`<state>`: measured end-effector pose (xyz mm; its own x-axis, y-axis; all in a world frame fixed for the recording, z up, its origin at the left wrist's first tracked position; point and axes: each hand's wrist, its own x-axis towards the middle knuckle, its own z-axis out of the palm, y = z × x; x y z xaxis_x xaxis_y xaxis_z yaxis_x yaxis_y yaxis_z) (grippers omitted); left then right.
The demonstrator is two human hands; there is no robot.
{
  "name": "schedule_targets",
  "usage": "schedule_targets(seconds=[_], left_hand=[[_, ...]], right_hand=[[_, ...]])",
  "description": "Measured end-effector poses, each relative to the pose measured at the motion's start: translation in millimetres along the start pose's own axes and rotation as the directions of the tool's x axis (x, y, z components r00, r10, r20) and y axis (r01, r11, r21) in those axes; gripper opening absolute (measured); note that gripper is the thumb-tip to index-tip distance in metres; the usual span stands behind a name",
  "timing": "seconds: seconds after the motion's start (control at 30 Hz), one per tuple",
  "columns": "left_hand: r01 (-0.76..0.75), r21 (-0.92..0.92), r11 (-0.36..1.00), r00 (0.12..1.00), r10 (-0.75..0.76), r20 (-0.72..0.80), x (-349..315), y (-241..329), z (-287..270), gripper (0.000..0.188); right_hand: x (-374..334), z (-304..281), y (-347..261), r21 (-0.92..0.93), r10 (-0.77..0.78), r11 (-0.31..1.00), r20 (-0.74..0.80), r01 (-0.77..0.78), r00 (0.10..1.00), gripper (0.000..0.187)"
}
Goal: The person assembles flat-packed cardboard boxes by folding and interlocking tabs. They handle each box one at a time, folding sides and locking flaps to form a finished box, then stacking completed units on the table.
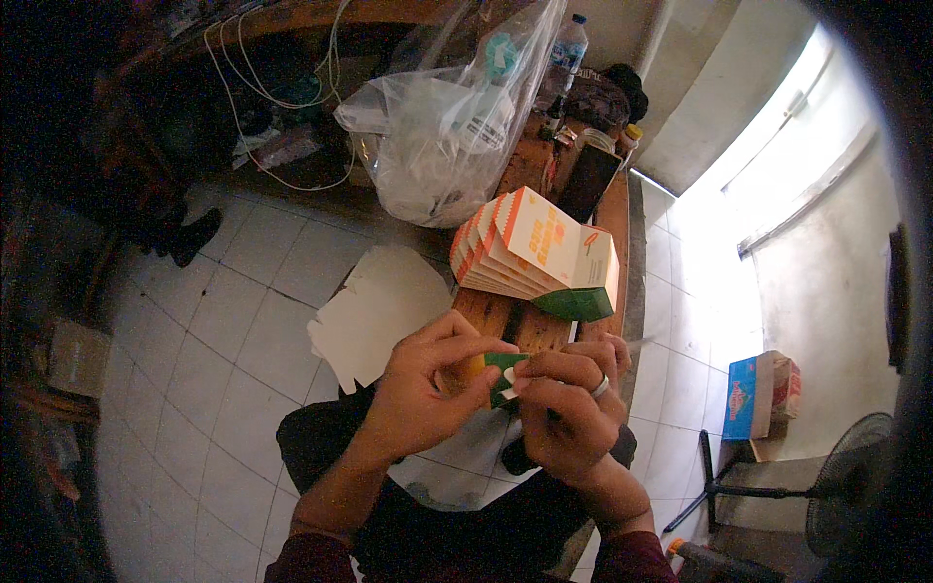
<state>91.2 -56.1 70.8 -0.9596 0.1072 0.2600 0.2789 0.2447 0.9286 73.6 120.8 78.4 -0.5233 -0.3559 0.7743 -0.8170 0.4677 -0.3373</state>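
A small green piece (500, 360) with white patches is pinched between my two hands, above the near part of the wooden bench; its exact kind is hard to make out. My left hand (428, 381) grips its left side between thumb and forefinger, where a bit of yellow shows. Bent fingers of my right hand (573, 403), which wears a ring, close on its right side. Just beyond them lies a stack of flattened paper food boxes (544, 238), white with orange print and zigzag edges, with green (580, 304) at the near end.
A wooden bench (530, 175) runs away from me, bearing a clear plastic bag (437, 136), a water bottle (567, 44) and a dark phone-like slab (589, 183). Pale torn card (379, 306) lies at the left. A fan (846, 486) and a blue box (743, 396) stand right.
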Motion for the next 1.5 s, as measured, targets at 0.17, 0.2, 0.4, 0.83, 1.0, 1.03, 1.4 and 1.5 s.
schedule_targets(seconds=[0.17, 0.2, 0.4, 0.83, 1.0, 1.03, 1.4, 1.5], left_hand=[[-0.091, 0.045, 0.995, 0.996, 0.091, 0.015, -4, 2, -4, 0.027], [-0.11, 0.053, 0.993, 0.994, 0.109, 0.029, -4, 2, -4, 0.028], [-0.139, 0.035, 0.99, 0.99, 0.138, 0.019, -5, 5, -5, 0.028], [-0.068, 0.046, 0.997, 0.997, 0.066, 0.051, -8, 12, -5, 0.027], [-0.124, 0.139, 0.982, 0.991, 0.115, 0.069, -11, 14, -7, 0.027], [-0.122, 0.129, 0.984, 0.991, 0.114, 0.067, -11, 13, -7, 0.027], [-0.114, 0.127, 0.985, 0.989, 0.1, 0.112, -18, 18, -7, 0.027], [-0.078, 0.165, 0.983, 0.985, 0.05, 0.165, -17, 20, -5, 0.029]], right_hand=[[0, 2, 3, 0.013, -0.021, 1.0, 0.025, 0.02, 0.999, 0.023], [0, 2, 2, 0.006, -0.026, 1.0, 0.025, 0.026, 0.999, 0.022], [-1, 1, 5, 0.056, 0.001, 0.998, 0.005, -0.001, 1.0, 0.021], [3, -6, 8, 0.138, 0.016, 0.99, 0.09, -0.028, 0.996, 0.025], [4, -7, 7, 0.118, 0.003, 0.993, 0.13, -0.018, 0.991, 0.026], [5, -8, 7, 0.121, 0.004, 0.992, 0.143, -0.022, 0.99, 0.027], [3, -14, 3, 0.225, 0.195, 0.939, 0.273, -0.26, 0.942, 0.022], [5, -23, 11, 0.279, 0.203, 0.903, 0.397, -0.328, 0.895, 0.016]])
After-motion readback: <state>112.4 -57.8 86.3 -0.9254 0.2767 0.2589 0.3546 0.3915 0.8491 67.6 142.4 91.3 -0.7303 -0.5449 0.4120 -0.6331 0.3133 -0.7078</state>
